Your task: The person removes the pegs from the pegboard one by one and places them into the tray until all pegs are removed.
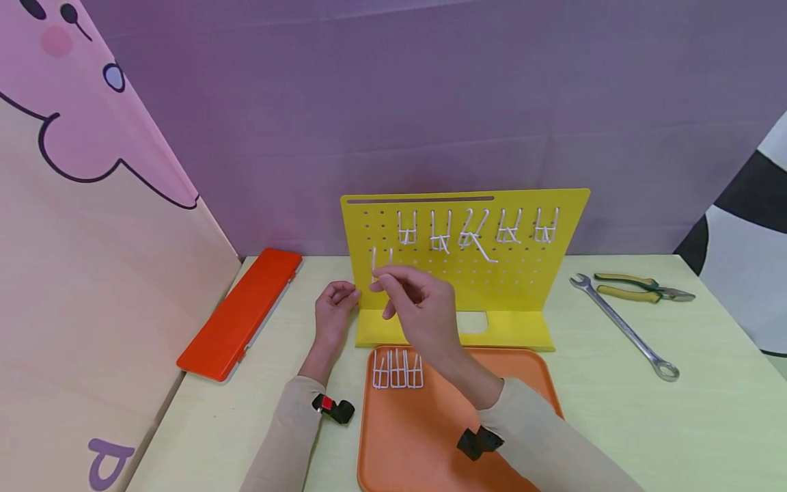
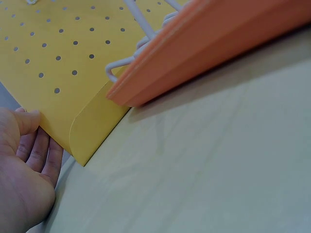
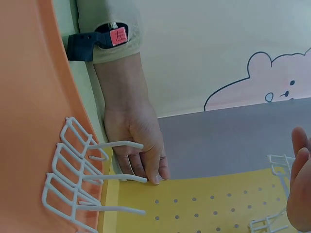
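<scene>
A yellow pegboard [image 1: 501, 295] stands upright on the table, several white wire hooks [image 1: 407, 236] hanging in a row near its top. My left hand [image 1: 335, 311] pinches the board's left edge between thumb and fingers; the left wrist view shows this hand [image 2: 29, 160] at the board's lower corner. In front of the board's left part, my right hand [image 1: 424, 304] holds a white wire hook [image 1: 374, 258] against the holes, below the row. The fingers hide most of that hook. Three more white hooks [image 3: 77, 174] lie side by side in the orange tray [image 1: 406, 437].
The tray lies directly before the board's base. A red-orange case [image 1: 242, 314] rests at the left. On the right lie a combination wrench [image 1: 624, 328] and pliers [image 1: 645, 288] with yellow-green handles. Purple fabric [image 1: 430, 102] rises behind the table.
</scene>
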`<state>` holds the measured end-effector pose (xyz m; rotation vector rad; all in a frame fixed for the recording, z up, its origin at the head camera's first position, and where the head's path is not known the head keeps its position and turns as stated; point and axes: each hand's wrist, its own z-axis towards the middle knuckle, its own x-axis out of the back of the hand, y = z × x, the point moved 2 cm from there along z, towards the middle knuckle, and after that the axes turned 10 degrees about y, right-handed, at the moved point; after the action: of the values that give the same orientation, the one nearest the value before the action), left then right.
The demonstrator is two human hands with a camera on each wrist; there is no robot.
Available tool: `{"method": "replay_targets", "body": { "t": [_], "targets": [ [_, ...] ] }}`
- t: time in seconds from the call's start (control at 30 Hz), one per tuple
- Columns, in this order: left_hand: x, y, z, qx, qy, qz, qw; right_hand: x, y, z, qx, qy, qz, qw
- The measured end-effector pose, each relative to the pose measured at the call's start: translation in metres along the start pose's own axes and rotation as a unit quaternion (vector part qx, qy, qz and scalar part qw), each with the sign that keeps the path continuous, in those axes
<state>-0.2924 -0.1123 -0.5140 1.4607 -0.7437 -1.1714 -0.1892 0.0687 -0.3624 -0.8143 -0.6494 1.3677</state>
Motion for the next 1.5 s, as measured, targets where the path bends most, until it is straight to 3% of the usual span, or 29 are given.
{"method": "replay_targets", "body": {
  "t": [0.43, 0.8, 1.03, 1.5],
  "targets": [
    [0.000, -0.001, 0.001, -0.004, 0.002, 0.003, 1.0000, 0.028, 0.002, -0.023, -0.039, -0.035, -0.004, 0.999],
    [0.000, -0.002, 0.002, 0.000, 0.006, 0.010, 0.9999, 0.074, 0.010, -0.028, -0.111, -0.049, -0.050, 0.991],
    [0.001, -0.001, 0.001, -0.003, 0.010, 0.022, 0.9997, 0.093, 0.016, -0.030, -0.197, -0.067, -0.084, 0.975],
    [0.001, -0.004, 0.004, 0.004, 0.006, 0.015, 0.9999, 0.101, 0.043, -0.043, -0.320, -0.124, -0.092, 0.935]
  ]
}}
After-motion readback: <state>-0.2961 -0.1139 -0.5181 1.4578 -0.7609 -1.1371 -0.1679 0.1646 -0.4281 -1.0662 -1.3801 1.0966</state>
